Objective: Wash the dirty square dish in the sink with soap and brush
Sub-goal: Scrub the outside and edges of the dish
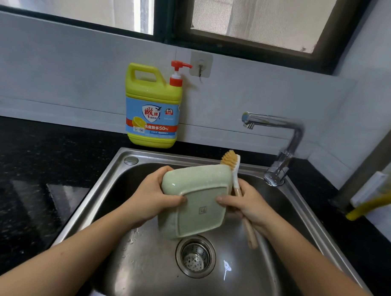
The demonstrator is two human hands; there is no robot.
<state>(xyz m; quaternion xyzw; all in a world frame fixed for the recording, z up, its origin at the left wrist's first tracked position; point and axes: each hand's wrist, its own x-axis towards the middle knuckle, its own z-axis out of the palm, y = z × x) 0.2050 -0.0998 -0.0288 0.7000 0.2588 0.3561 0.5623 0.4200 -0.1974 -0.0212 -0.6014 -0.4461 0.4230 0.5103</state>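
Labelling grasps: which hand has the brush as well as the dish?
The right hand. It pins the brush handle against the dish edge, bristles pointing up. The left hand grips only the dish's other side.

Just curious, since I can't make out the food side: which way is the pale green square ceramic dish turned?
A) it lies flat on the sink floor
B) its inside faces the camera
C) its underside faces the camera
C: the pale green square ceramic dish shows its raised foot rim and stamped mark, held above the steel sink.
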